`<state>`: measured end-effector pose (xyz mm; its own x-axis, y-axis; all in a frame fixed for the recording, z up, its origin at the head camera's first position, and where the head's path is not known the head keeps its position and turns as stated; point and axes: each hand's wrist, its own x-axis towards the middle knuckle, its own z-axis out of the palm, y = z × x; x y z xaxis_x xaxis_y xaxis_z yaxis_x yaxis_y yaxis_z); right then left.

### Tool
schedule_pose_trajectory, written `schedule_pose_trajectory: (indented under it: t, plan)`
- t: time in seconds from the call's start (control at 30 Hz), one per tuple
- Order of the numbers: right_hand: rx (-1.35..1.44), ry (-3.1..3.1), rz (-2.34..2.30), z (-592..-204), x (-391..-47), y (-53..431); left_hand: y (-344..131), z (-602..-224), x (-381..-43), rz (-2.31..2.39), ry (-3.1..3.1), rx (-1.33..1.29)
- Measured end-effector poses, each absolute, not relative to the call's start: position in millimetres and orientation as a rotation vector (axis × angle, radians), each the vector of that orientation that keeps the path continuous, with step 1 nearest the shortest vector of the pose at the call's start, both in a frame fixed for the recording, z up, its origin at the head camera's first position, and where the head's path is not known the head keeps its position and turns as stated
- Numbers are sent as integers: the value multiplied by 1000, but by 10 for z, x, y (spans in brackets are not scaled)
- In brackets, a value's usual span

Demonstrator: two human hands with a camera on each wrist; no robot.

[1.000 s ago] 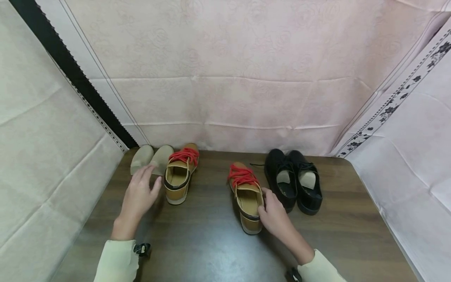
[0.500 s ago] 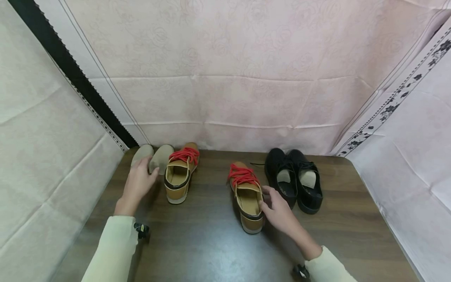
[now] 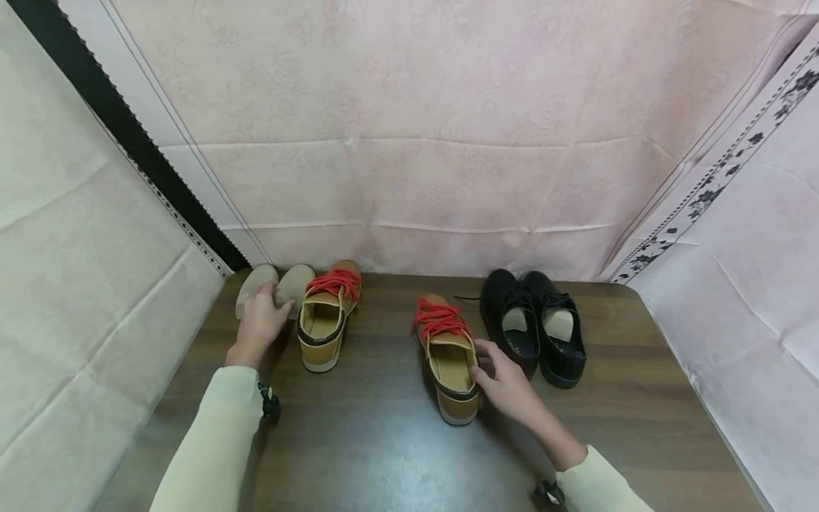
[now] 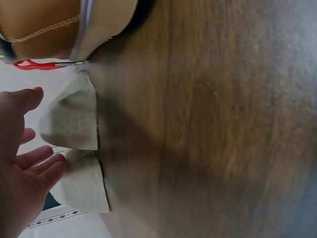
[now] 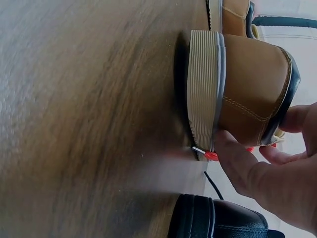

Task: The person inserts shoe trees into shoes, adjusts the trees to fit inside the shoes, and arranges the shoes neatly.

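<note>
My right hand [image 3: 505, 387] is at the right side of a tan shoe [image 3: 456, 405] with red laces, in the middle of the table. Its fingertips touch the shoe's side and the thumb is near the heel collar, as the right wrist view shows. My left hand [image 3: 259, 323] reaches over two beige rounded pieces like slipper toes [image 4: 72, 119] at the back left. In the left wrist view its loosely bent fingers [image 4: 52, 171] lie in front of the pieces; contact is unclear. A second tan shoe [image 3: 322, 341] with red laces stands right of them.
A pair of black lace-up shoes [image 3: 563, 363] stands at the back right, close to my right hand, one lace sticking out leftward. All stand on a brown wooden table [image 3: 358, 455]. Pale cloth [image 3: 409, 142] hangs behind and along both sides.
My left hand has moved forward over the beige pieces. The right hand has loosened slightly and drawn a little to the right along the shoe's side. The shoes stay in place.
</note>
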<state>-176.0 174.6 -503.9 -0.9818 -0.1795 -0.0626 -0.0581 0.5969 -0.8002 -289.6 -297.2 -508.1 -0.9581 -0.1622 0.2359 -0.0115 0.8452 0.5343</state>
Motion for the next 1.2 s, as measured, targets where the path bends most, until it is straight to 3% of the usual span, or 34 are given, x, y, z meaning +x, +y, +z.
schedule_pose_trajectory:
  t: [0.6,1.2]
  plan:
    - [-183,2646,-1390,-5064,-1735,1764,-2965,-5216,-2970,-839,-2753,231]
    - [-173,2534,-1472,-5078,-1765,1804,-2875,-5026,-2881,-840,-2702,265]
